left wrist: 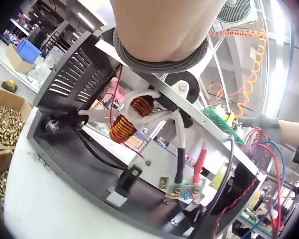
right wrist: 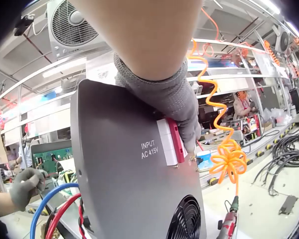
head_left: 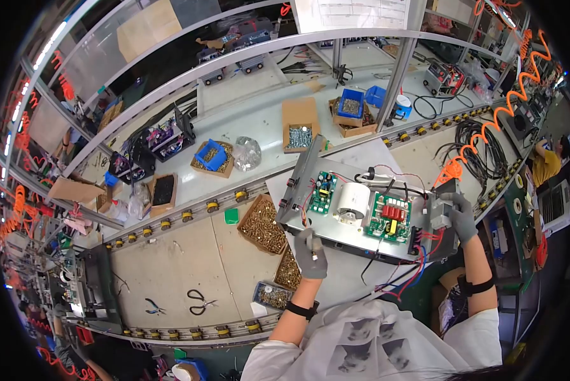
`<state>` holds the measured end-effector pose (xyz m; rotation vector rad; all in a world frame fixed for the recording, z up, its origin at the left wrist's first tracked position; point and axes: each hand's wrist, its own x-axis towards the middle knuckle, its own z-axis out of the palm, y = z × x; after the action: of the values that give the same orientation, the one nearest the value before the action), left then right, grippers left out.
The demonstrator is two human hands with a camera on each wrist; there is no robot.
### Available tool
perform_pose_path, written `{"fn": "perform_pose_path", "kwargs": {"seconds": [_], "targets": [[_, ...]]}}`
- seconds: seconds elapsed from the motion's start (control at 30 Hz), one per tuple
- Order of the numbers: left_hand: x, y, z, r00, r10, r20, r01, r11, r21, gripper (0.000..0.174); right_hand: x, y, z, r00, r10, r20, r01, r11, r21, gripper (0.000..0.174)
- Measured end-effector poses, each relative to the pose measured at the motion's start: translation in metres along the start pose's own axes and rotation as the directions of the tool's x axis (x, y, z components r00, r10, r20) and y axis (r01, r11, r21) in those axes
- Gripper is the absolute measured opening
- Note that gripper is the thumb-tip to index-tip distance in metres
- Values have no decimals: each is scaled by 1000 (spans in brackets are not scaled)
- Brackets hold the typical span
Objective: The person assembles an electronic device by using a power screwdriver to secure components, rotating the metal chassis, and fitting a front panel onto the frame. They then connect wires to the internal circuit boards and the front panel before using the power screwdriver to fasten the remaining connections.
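Observation:
An electrical unit on a dark metal chassis lies before me, bearing green circuit boards and a white cylindrical part. Copper coils show on its underside, with the chassis tilted up. My gloved right hand grips the top edge of the end panel, marked INPUT AC 415V, beside a red and white block. My gloved left hand is at the near long edge, fingers bent; I cannot tell whether it holds something small. Red and blue wires hang from the right end.
Boxes of brass screws stand left of the unit. Cutters and pliers lie on the bench further left. An orange coiled hose hangs at the right, near black cables. Roller rails run behind.

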<state>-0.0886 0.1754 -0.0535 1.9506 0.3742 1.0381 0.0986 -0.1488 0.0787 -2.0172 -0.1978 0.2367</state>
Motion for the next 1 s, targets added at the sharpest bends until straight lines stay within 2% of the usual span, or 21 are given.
{"fn": "perform_pose_path", "kwargs": {"seconds": [0.07, 0.1, 0.13, 0.2, 0.23, 0.27, 0.33, 0.37, 0.4, 0.43, 0.47, 0.5, 0.53, 0.57, 0.63, 0.73, 0.77, 0.83, 0.87, 0.93, 1.0], "targets": [[-7, 2, 0, 915, -349, -201, 306, 927, -217, 23, -9, -11, 9, 999, -46, 2, 46, 991, -128, 48], [-4, 6, -10, 926, -331, -182, 307, 941, -144, 24, -23, -32, 27, 962, -256, -92, 172, 834, -524, 48], [-4, 2, -17, 924, -335, -183, 313, 940, -140, 24, -36, -51, 45, 877, -473, -87, 197, 517, -833, 48], [-7, -10, -27, 913, -346, -214, 334, 938, -94, 28, -57, -78, 75, 859, -513, 1, 279, 465, -840, 47], [-7, -16, -28, 847, -481, -224, 429, 869, -246, 27, -65, -87, 89, 830, -551, 84, 358, 411, -839, 47], [-8, -24, -31, 869, -408, -279, 347, 906, -244, 27, -72, -90, 102, 823, -564, 73, 369, 430, -824, 46], [-19, -43, -39, 757, -599, -259, 488, 783, -386, 30, -75, -93, 103, 808, -589, -13, 238, 348, -907, 44], [-34, -70, -43, 761, -600, -247, 499, 784, -368, 36, -74, -84, 90, 817, -576, -30, 184, 309, -933, 47], [-42, -77, -47, 776, -556, -297, 506, 831, -232, 30, -69, -62, 78, 781, -612, -125, 77, 293, -953, 49], [-53, -91, -53, 818, -503, -278, 506, 860, -67, 28, -67, -55, 62, 798, -580, -162, -71, 177, -982, 52], [-66, -105, -57, 854, -459, -246, 492, 865, 95, 27, -63, -30, 43, 862, -444, -247, -163, 219, -962, 53], [-79, -114, -59, 782, -610, -131, 621, 744, 247, 33, -58, 0, 25, 855, -473, -213, -103, 248, -963, 52], [-78, -109, -61, 744, -665, 65, 567, 679, 466, 39, -62, -4, 29, 900, -292, -323, -58, 654, -754, 50], [-65, -84, -60, 627, -743, 237, 518, 624, 585, 37, -59, 1, 30, 908, -295, -296, -40, 644, -764, 49], [-112, -119, -27, 538, -771, 340, 530, 623, 575, 42, -53, 1, 32, 918, -298, -260, -17, 627, -779, 49], [-128, -100, 8, 538, -696, 476, 404, 708, 579, 62, -52, -8, 32, 933, -253, -257, -25, 667, -745, 53], [-125, -92, 12, 533, -696, 481, 412, 710, 571, 62, -53, -4, 30, 934, -241, -265, -26, 692, -721, 54], [-96, -62, 15, 538, -829, 153, 404, 413, 816, 77, -54, 0, 25, 930, -230, -286, -41, 709, -704, 56], [-89, -63, 12, 537, -827, 168, 403, 426, 810, 77, -54, 0, 25, 928, -244, -283, -32, 701, -712, 57], [-80, -71, -6, 559, -826, -80, 552, 298, 779, 84, -52, -1, 26, 927, -276, -254, 2, 681, -732, 60], [-79, -91, -11, 532, -847, 19, 543, 358, 760, 82, -50, -7, 27, 934, -252, -254, -20, 673, -740, 62]]}}
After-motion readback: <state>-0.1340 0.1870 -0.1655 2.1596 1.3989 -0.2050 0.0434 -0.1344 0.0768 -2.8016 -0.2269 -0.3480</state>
